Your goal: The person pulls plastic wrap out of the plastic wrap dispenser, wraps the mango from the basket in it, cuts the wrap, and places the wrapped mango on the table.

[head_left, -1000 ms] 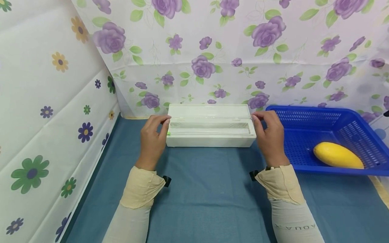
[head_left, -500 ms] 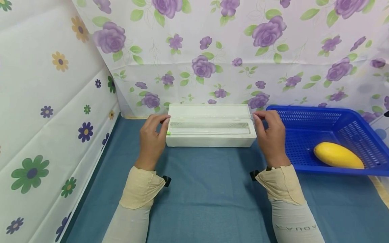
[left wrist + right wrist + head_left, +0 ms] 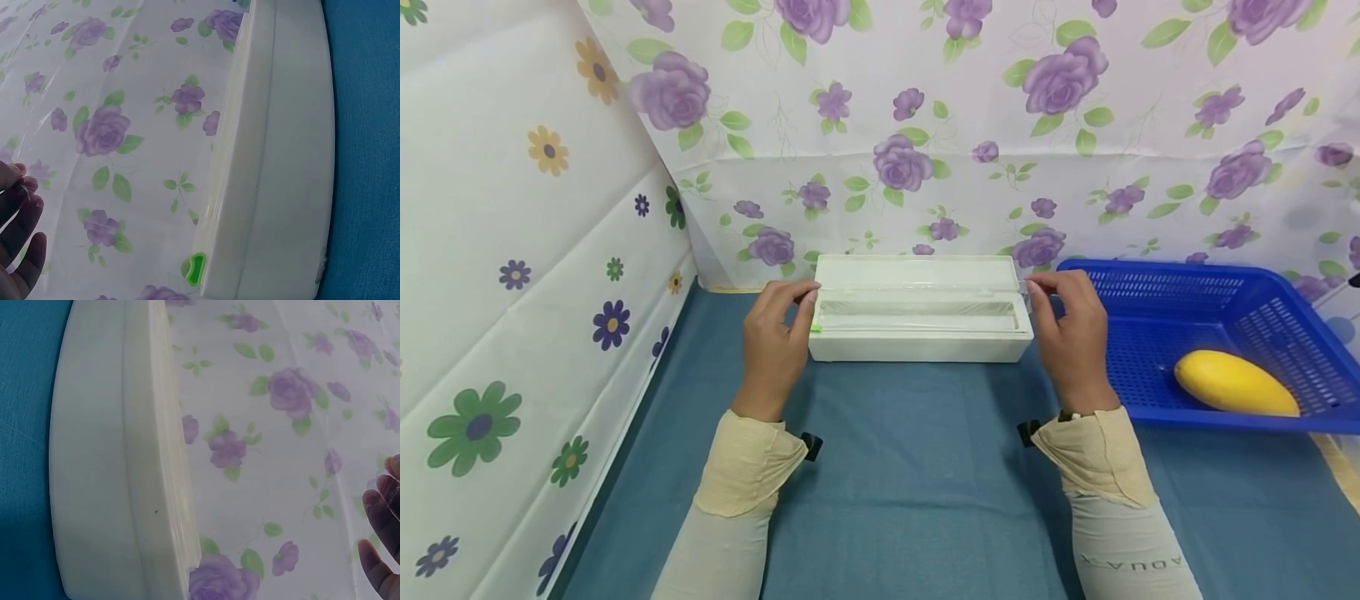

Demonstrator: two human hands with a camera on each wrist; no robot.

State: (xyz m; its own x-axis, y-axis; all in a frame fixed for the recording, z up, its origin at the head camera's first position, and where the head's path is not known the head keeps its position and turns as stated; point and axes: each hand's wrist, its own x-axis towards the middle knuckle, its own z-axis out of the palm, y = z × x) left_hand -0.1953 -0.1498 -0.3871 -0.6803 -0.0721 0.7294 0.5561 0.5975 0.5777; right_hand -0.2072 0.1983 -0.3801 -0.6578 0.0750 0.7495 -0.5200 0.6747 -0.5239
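Note:
A long white cling film dispenser (image 3: 921, 348) stands on the blue cloth near the back, its lid tipped back. A bright green slide cutter (image 3: 197, 269) sits at the dispenser's left end. Clear cling film (image 3: 917, 289) stretches above it between both hands. My left hand (image 3: 775, 346) pinches the film's left corner between thumb and forefinger. At the opposite corner, my right hand (image 3: 1071, 342) pinches the film the same way. Only fingertips of each hand show at the edge of the wrist views, where the sheet is nearly invisible against the flowered backdrop.
On the right is a blue plastic basket (image 3: 1150, 417) holding a yellow mango-shaped fruit (image 3: 1235, 383). The flowered backdrop (image 3: 955, 192) rises close behind the dispenser. A second flowered sheet (image 3: 550, 275) slopes along the left side of the blue cloth (image 3: 917, 467).
My right hand has shifted very slightly to the right, and my left hand slightly left, each still pinching the film. Dispenser and basket stay in place.

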